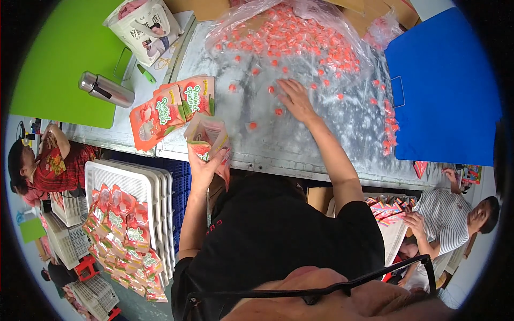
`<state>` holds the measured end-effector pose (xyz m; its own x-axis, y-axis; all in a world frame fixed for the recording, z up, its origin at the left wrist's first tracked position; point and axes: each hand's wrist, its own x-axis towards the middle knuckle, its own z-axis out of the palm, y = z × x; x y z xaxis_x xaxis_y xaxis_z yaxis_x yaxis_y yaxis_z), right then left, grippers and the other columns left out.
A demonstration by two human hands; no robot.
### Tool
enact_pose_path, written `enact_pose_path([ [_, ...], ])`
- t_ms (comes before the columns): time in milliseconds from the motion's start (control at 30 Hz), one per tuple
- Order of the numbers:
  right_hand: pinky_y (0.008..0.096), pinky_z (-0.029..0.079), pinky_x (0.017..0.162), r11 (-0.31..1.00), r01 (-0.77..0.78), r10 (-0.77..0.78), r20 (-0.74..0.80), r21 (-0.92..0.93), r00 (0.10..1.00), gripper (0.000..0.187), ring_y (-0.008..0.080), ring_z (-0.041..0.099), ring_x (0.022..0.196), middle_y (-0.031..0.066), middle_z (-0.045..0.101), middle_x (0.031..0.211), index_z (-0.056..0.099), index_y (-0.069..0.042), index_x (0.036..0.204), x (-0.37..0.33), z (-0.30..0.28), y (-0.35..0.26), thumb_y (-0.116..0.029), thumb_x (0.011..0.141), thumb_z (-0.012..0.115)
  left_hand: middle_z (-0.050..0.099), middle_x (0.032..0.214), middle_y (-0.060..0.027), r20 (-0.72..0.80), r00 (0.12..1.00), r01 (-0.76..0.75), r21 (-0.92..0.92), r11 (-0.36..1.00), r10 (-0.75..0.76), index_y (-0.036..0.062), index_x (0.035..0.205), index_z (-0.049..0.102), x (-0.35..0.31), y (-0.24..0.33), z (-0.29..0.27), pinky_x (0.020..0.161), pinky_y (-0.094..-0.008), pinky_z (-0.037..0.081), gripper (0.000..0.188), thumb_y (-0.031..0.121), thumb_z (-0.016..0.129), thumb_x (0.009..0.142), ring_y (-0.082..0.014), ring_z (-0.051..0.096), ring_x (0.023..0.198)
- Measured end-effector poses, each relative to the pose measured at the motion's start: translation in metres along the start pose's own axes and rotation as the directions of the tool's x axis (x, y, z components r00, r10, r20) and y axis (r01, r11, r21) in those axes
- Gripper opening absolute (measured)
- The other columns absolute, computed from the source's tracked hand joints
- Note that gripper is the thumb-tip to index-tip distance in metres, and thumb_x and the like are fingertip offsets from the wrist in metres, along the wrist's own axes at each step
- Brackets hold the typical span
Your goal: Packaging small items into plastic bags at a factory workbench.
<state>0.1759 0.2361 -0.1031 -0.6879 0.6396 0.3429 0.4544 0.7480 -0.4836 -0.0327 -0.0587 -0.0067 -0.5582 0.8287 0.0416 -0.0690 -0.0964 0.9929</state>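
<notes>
My left hand [202, 170] grips a red and pink candy pouch [209, 131] at the table's near edge, its mouth spread open and facing up. Over the metal tabletop reaches my right hand [295, 100], fingers stretched out and apart, with nothing seen in them. Close to those fingertips lie small wrapped red candies [278, 112], a few of them loose. Farther back, a large heap of the same candies [300, 40] spills from a clear plastic bag [227, 29]. Several flat pouches [155, 120] overlap on the table left of the held one.
A steel flask [107, 90], a green-handled knife [145, 74] and a white printed bag [144, 32] stand or lie at the left. Stacked white trays [166, 214] hold filled pouches [120, 219]. A blue panel [444, 91] borders the right; a co-worker in stripes [444, 214] sits there.
</notes>
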Motion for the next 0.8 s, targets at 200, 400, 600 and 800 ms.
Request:
enact_pose_path([
  [200, 0.0549, 0.029, 0.106, 0.981, 0.169, -0.151, -0.164, 0.097, 0.975, 0.084, 0.0348, 0.045, 0.126, 0.0102, 0.054, 0.131, 0.057, -0.014, 0.129, -0.012, 0.025, -0.038, -0.068, 0.067, 0.072, 0.064, 0.111, -0.0122, -0.001, 0.977, 0.209, 0.126, 0.970, -0.211, -0.0059, 0.121, 0.053, 0.022, -0.020, -0.002, 0.086, -0.0371, 0.053, 0.053, 0.008, 0.079, 0.078, -0.0216, 0.065, 0.098],
  [400, 0.0720, 0.024, 0.095, 0.967, 0.230, -0.239, -0.079, -0.108, 0.968, 0.075, 0.0359, 0.043, 0.118, 0.0102, 0.051, 0.126, 0.063, -0.014, 0.110, 0.009, 0.056, -0.083, -0.072, 0.063, 0.068, 0.048, 0.132, -0.0100, 0.043, 0.999, 0.026, 0.033, 0.999, -0.028, 0.0005, 0.145, 0.030, 0.041, -0.022, -0.008, 0.100, -0.0357, 0.042, 0.074, 0.005, 0.072, 0.083, -0.0177, 0.050, 0.113],
  [600, 0.0783, 0.013, 0.102, 0.987, 0.155, -0.158, -0.087, -0.042, 0.984, 0.076, 0.0385, 0.039, 0.129, 0.0110, 0.047, 0.136, 0.061, -0.015, 0.119, -0.001, 0.078, -0.079, -0.070, 0.067, 0.069, 0.059, 0.122, -0.0179, 0.169, 0.985, 0.003, 0.109, 0.994, -0.021, -0.0036, 0.142, 0.036, 0.049, -0.010, 0.000, 0.091, -0.0388, 0.049, 0.064, 0.009, 0.066, 0.087, -0.0240, 0.060, 0.103],
  [800, 0.0766, 0.006, 0.106, 0.992, 0.116, -0.115, -0.042, 0.038, 0.993, 0.085, 0.0404, 0.028, 0.139, 0.0089, 0.043, 0.146, 0.059, -0.016, 0.130, 0.010, 0.088, -0.101, -0.078, 0.071, 0.061, 0.057, 0.125, -0.0190, 0.191, 0.981, -0.059, 0.227, 0.972, 0.015, -0.0048, 0.141, 0.038, 0.063, -0.006, 0.003, 0.094, -0.0399, 0.048, 0.065, 0.011, 0.069, 0.086, -0.0256, 0.059, 0.106],
])
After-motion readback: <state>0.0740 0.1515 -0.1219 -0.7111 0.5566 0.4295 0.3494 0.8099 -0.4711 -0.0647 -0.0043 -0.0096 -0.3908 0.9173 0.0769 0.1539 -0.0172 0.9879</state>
